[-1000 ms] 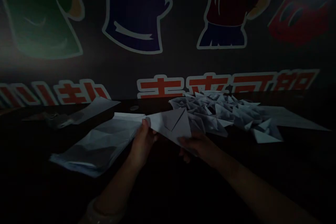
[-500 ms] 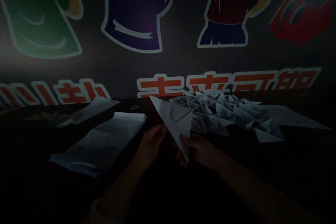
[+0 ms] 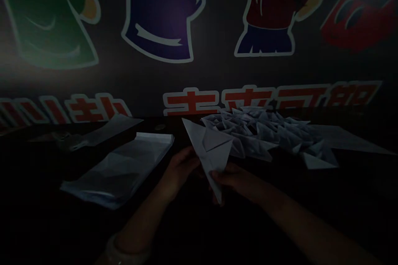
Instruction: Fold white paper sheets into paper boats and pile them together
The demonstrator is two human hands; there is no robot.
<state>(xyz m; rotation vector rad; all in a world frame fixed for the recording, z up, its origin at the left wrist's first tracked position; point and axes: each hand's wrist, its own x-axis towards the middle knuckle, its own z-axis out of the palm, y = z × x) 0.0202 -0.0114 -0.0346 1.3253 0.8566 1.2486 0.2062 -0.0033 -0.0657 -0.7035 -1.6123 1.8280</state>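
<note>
A white folded paper (image 3: 207,145), with a triangular flap creased across its upper part, is tilted up in front of me. My right hand (image 3: 233,176) is closed on its lower right edge, thumb on the near face and fingertips showing below. My left hand (image 3: 178,172) is at the left edge, its fingers bent against the paper and partly hidden behind it. Beyond my right hand lies a pile of folded white paper pieces (image 3: 264,132). To the left of my left hand is a stack of white paper sheets (image 3: 124,165).
Farther left on the dark table lie a white sheet (image 3: 113,128) and a clear crumpled item (image 3: 70,141). A small round disc (image 3: 160,126) is near the wall. Another sheet (image 3: 348,138) extends right of the pile. A wall with cartoon figures (image 3: 161,12) rises behind.
The folded paper has tipped and shifted slightly right and down at its lower end. My left hand's fingers have moved farther behind its edge. My right hand keeps its hold.
</note>
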